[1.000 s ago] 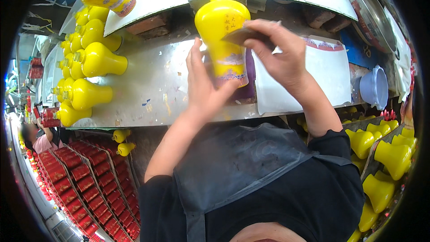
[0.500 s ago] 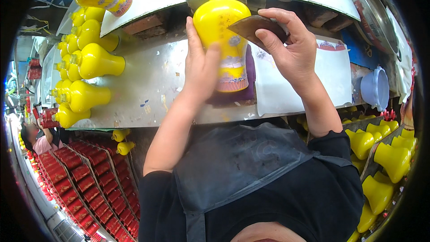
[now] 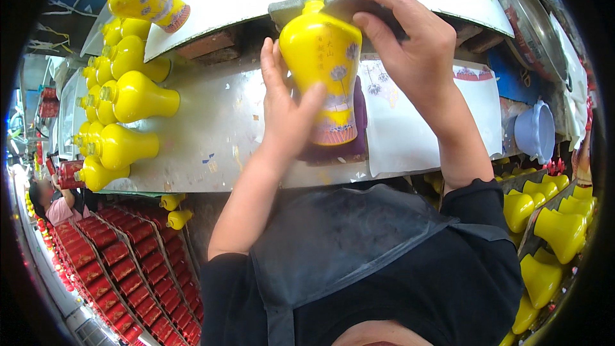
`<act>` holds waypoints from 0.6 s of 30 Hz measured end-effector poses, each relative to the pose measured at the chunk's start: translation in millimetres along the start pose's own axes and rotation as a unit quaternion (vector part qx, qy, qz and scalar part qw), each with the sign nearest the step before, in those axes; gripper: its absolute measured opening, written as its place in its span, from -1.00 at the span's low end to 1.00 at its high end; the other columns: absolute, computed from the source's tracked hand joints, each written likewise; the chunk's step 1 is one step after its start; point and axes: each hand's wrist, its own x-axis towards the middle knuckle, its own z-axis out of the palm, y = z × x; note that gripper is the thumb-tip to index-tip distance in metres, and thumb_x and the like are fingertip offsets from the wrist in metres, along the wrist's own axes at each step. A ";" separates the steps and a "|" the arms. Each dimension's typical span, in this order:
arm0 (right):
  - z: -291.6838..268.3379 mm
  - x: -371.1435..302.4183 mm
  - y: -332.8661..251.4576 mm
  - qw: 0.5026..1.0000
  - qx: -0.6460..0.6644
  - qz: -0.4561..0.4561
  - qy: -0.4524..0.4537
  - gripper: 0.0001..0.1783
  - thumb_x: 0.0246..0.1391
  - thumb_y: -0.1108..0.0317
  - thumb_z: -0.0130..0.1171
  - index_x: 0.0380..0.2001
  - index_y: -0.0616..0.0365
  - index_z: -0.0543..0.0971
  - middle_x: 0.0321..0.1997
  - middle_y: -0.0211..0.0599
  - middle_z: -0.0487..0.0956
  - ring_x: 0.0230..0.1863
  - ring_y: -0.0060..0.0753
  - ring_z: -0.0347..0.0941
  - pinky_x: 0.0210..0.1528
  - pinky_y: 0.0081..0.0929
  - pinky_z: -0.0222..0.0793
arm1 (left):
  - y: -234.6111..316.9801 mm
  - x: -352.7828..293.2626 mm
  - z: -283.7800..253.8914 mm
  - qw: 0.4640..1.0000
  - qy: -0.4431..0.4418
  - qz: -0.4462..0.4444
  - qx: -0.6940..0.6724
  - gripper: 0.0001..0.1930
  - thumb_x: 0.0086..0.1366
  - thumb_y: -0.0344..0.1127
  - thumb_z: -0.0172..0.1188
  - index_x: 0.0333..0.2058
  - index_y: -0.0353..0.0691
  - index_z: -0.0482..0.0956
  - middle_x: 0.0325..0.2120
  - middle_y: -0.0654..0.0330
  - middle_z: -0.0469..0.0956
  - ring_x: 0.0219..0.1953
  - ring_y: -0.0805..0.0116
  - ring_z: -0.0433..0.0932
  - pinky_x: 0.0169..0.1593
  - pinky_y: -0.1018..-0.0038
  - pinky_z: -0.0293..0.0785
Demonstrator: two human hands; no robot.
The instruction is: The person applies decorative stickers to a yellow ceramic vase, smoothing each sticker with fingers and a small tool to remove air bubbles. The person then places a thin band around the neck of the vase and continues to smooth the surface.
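My left hand grips a yellow vase-shaped bottle with a flower pattern and a patterned base, holding it upright over the metal table. My right hand presses a dark grey pad against the bottle's neck and shoulder. The bottle's base sits just above a purple cloth on the table. My dark apron fills the lower middle of the view.
Several more yellow bottles lie in a row at the table's left, and others fill racks at the right. Red boxes are stacked below left. A white sheet and a pale blue bowl lie at right. Another person stands far left.
The bottle has risen and come nearer. My right hand moved the pad from the bottle's body up to its neck. My left hand kept its hold on the lower body.
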 end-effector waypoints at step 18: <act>8.4 35.6 19.1 0.988 0.036 0.027 -0.149 -0.76 0.22 0.40 0.32 -0.05 0.14 0.69 -0.17 -0.17 0.73 -0.18 -0.30 0.72 -0.09 -0.43 0.64 | 8.0 30.4 12.7 0.996 0.020 -0.027 -0.085 -0.13 0.31 -0.06 0.30 0.41 -0.36 0.07 0.26 -0.14 0.26 0.29 -0.01 0.33 0.36 0.15 0.27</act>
